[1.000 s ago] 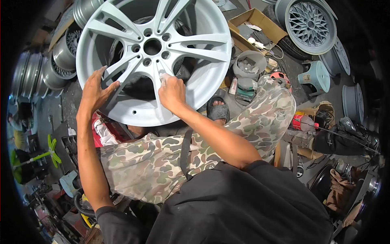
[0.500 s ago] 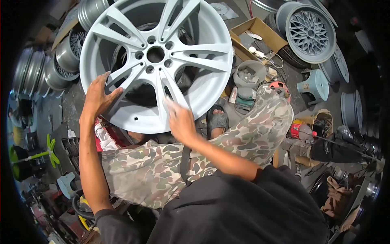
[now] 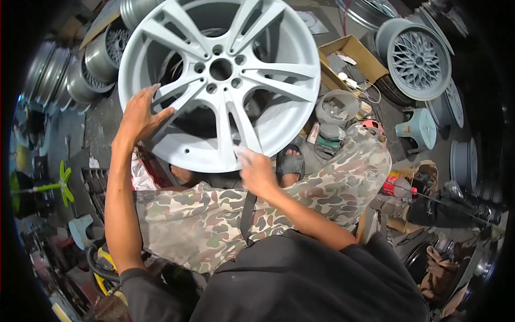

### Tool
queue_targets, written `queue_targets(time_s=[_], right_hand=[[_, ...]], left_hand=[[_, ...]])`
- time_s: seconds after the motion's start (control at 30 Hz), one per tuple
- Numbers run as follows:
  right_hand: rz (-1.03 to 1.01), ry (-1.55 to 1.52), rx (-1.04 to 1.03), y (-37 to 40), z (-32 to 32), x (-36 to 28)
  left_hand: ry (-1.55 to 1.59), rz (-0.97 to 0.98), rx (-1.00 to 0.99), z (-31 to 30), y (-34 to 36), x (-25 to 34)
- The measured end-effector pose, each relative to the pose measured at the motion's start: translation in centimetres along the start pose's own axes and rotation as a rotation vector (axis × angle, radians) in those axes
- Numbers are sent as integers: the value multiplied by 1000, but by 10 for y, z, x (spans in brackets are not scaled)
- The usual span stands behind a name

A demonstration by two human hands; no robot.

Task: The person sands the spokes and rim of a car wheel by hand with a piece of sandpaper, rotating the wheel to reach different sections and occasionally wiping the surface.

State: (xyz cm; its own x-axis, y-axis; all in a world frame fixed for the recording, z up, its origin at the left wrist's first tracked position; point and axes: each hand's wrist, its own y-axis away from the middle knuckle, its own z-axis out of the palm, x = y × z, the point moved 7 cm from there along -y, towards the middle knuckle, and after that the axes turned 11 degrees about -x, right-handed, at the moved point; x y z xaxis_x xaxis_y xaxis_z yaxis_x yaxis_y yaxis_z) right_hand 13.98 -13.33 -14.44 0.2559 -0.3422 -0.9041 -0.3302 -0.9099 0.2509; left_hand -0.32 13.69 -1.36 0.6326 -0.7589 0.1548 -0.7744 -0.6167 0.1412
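A large pale grey alloy wheel rim point(image 3: 232, 140) with split double spokes faces up in front of my knees. My left hand point(image 3: 140, 114) holds it at the left, thumb apart from the fingers, around the outer end of a spoke. At the near end of the lower spoke is my right hand point(image 3: 258, 173), its fingers curled together and pressed to the surface. Motion blurs those fingertips; a pale scrap seems to be under them, but I cannot make out what it is.
At right are a cardboard box point(image 3: 370, 63), a bucket of scraps point(image 3: 351, 102), a green power sander point(image 3: 326, 146), a light blue stool point(image 3: 421, 131) and a mesh-spoked wheel point(image 3: 418, 58). More silver wheels point(image 3: 43, 75) line the left. My sandalled foot point(image 3: 291, 165) is beside the rim.
My right hand has slid down the spoke toward the rim's near edge. My left hand keeps its place on the wheel. The whole view has shifted slightly.
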Motion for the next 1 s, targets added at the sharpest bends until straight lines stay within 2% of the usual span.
queue_targets(time_s=[0.03,0.1,0.17,0.2,0.23,0.3,0.33,0.37,0.4,0.5,0.53,0.57,0.63,0.77,0.83,0.87,1.0], right_hand=[[112,-118,-203,12,-7,5],[190,-396,-374,21,-32,4],[77,-146,-178,14,-61,-6],[-15,48,-130,13,-73,-31],[-25,56,-143,11,-69,-30],[-359,582,-42,18,-55,-42],[-307,655,-143,19,-45,-32],[-309,658,-152,20,-40,-27],[-354,725,-148,22,-32,-25],[-437,826,-131,18,-21,-24],[-478,857,-110,15,-19,-26],[-483,862,-116,11,-17,-26],[-496,969,-136,6,-11,-26],[-511,987,-164,4,-12,-30],[-627,1063,-119,-6,-8,-38],[-593,1108,-187,-16,-5,-39],[-532,1273,-250,-21,5,-35]], left_hand=[[4,-8,-5,-4,2,5],[7,14,17,0,2,1],[21,-1,19,-1,4,1],[16,-16,15,-2,5,2],[9,-30,8,-3,6,5],[-7,-56,20,0,10,13],[-88,22,87,5,12,23],[-169,103,152,9,13,35],[-113,138,125,8,19,60],[-83,333,-60,54,28,115],[-254,431,-39,75,36,134],[-253,548,-65,92,44,149],[-455,657,-77,112,59,171],[-511,640,-143,121,52,167],[-429,670,-51,110,37,157],[-452,651,-31,109,28,153],[-573,520,9,95,4,141]])
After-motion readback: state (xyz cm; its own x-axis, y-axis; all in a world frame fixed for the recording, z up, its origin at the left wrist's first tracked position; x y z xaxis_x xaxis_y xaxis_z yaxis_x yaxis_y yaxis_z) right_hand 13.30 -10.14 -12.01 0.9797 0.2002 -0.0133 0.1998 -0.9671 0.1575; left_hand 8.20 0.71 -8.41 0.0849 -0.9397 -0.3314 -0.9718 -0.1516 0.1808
